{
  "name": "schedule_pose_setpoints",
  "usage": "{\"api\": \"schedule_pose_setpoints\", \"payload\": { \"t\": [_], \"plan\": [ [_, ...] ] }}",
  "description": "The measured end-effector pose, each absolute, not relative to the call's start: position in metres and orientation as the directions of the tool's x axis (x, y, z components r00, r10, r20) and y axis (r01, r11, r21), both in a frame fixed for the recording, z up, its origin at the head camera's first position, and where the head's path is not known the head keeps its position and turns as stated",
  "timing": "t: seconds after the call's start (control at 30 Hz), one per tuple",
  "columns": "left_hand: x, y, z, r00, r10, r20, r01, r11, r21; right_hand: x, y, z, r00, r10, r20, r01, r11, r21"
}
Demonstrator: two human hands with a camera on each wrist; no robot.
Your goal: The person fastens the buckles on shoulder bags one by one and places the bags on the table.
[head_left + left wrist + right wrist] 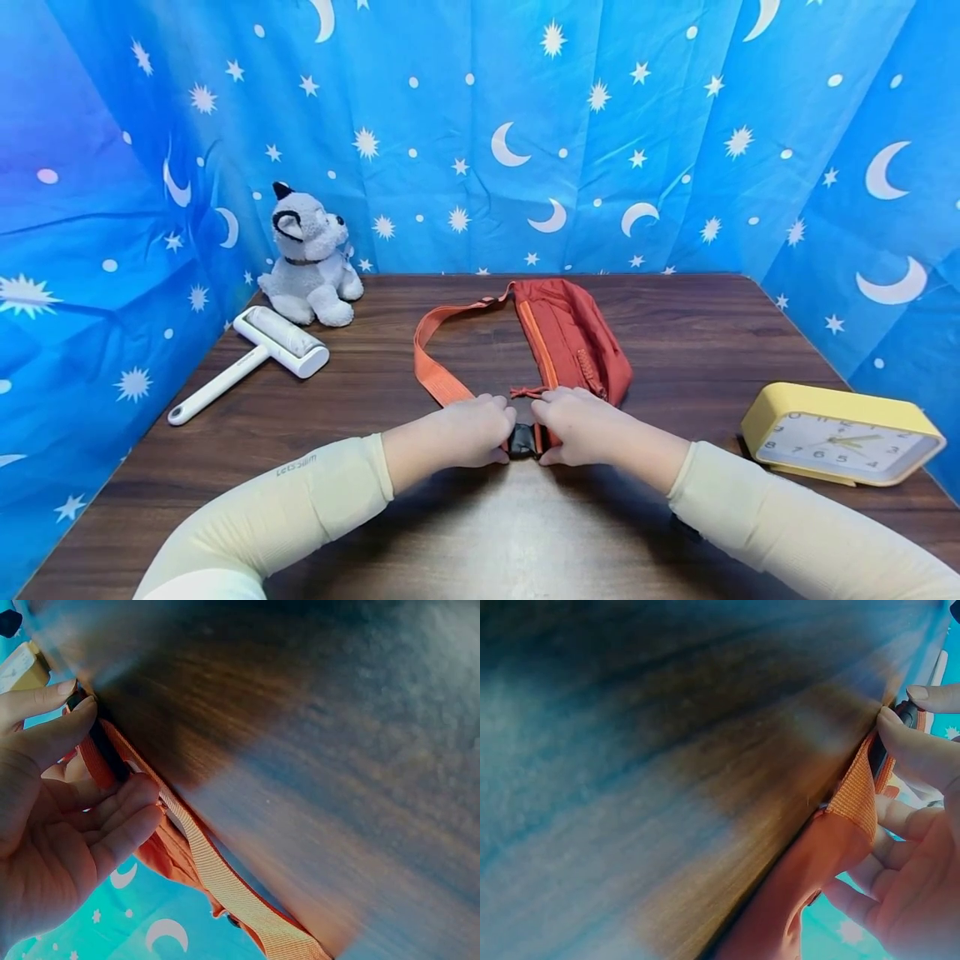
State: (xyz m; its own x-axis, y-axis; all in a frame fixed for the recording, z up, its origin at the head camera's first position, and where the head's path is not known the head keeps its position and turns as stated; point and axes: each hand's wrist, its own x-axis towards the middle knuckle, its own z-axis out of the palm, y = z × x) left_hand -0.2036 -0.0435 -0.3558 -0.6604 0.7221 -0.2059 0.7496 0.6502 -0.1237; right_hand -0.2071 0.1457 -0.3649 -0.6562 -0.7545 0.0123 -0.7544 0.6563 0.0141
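A rust-red waist bag [577, 333] with an orange zip lies on the dark wood table, its orange strap [438, 350] looping out to the left. At the strap's near end is a black buckle [522, 440], its halves together as far as the head view shows. My left hand [468, 429] pinches the buckle's left side between thumb and fingers; in the left wrist view the strap [217, 877] trails away below it. On the other side, my right hand [581, 425] pinches the buckle's right end, close to the bag body [795, 877].
A white lint roller [281, 342] lies at the left, with a grey-and-white plush dog [311, 258] sitting behind it. Near the right edge of the table [697, 333] stands a yellow alarm clock [840, 437]. Blue star-and-moon cloth [450, 125] encloses the back and sides.
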Motion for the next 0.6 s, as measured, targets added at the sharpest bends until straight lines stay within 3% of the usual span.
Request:
{"api": "schedule_pose_setpoints", "payload": {
  "t": [0.4, 0.5, 0.6],
  "plan": [
    [-0.206, -0.047, -0.355, -0.662, 0.726, -0.185, 0.749, 0.645, -0.152, -0.207, 0.146, -0.359, -0.665, -0.745, 0.045, -0.743, 0.667, 0.061],
    [-0.205, -0.051, -0.351, -0.648, 0.754, -0.109, 0.76, 0.631, -0.155, -0.207, 0.15, -0.354, -0.623, -0.769, 0.145, -0.77, 0.635, 0.059],
    [-0.206, -0.056, -0.346, -0.615, 0.788, 0.013, 0.776, 0.609, -0.165, -0.21, 0.154, -0.349, -0.537, -0.781, 0.318, -0.806, 0.587, 0.08]
  ]
}}
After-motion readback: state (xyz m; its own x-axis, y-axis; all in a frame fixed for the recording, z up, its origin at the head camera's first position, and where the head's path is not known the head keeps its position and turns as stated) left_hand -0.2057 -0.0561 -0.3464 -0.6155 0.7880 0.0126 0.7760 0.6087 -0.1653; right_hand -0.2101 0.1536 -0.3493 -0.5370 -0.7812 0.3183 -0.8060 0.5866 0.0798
